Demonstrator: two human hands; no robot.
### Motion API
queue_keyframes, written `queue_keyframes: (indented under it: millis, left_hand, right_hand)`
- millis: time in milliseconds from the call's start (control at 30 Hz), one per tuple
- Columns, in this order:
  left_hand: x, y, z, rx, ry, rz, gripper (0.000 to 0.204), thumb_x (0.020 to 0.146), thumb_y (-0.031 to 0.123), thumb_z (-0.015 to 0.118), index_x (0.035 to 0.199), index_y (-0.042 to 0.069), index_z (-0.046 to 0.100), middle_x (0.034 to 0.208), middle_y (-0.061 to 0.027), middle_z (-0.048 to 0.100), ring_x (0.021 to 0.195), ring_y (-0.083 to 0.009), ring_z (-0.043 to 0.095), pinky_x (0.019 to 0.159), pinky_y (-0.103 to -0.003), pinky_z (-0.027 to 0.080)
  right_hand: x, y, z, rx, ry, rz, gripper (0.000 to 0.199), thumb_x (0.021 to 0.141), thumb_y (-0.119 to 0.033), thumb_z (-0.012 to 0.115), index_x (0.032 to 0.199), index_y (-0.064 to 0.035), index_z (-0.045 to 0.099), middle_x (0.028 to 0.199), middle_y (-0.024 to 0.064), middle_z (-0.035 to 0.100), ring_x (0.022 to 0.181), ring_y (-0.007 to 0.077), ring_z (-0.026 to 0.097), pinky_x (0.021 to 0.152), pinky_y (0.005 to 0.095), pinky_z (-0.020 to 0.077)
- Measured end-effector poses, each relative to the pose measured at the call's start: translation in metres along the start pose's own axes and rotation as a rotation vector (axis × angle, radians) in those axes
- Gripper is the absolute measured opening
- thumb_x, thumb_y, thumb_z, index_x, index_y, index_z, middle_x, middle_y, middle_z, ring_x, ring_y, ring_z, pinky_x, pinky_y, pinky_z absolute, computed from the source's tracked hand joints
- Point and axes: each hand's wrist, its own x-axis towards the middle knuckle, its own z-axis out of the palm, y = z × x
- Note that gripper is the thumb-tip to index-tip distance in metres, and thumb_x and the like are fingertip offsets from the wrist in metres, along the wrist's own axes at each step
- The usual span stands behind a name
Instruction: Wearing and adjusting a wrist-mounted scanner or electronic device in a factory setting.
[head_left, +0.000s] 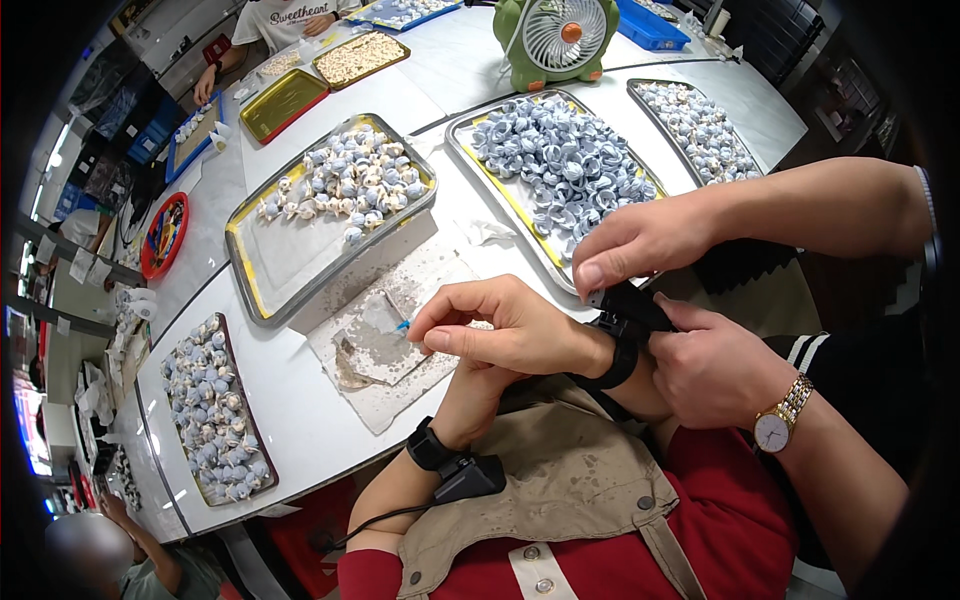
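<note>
My right hand [510, 325] reaches leftward over the table, its thumb and index finger closed together. A small blue tip [403, 325] shows beside the fingertips; what it belongs to is hidden. My left hand [476, 395] is under my right hand and wrist, its fingers hidden. A black strapped device [620, 350] is on my right wrist, and another black device [468, 478] is on my left. Another person's hand [640, 240] and watch-wearing other hand [715, 370] hold the right wrist's device and strap. Below my fingers lies a stained pale board [395, 390].
A tray [290, 270] holds small blue-and-cream pieces; a second tray [480, 160] holds blue-grey curled pieces. More filled trays [215, 415] [695, 130] stand at both sides. A green fan [555, 40], yellow tray [283, 105] and red basin [165, 235] stand farther off. People sit across the table.
</note>
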Motion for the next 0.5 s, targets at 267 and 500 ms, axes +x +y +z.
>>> queue_keyframes:
  millis: [267, 500]
  left_hand:
    - [0.002, -0.018, -0.014, 0.083, 0.005, 0.069, 0.049, 0.091, 0.021, 0.054, 0.132, -0.001, 0.036, 0.131, -0.0107, 0.041, 0.121, -0.0191, 0.043, 0.099, -0.033, 0.039]
    - [-0.002, -0.02, -0.01, 0.043, -0.039, 0.089, 0.034, 0.092, 0.017, 0.052, 0.122, 0.002, 0.045, 0.121, -0.0058, 0.048, 0.112, -0.0145, 0.049, 0.088, -0.029, 0.045]
  right_hand:
    - [0.008, -0.012, 0.005, -0.3, -0.055, -0.014, 0.022, 0.086, -0.014, 0.06, 0.103, 0.0009, 0.06, 0.092, 0.0087, 0.066, 0.087, 0.0129, 0.061, 0.079, 0.0283, 0.0489]
    - [0.03, -0.063, 0.003, -0.9, -0.28, 0.079, 0.014, 0.09, -0.017, 0.053, 0.093, -0.0051, 0.061, 0.097, 0.0051, 0.062, 0.09, 0.0146, 0.059, 0.077, 0.0286, 0.0489]
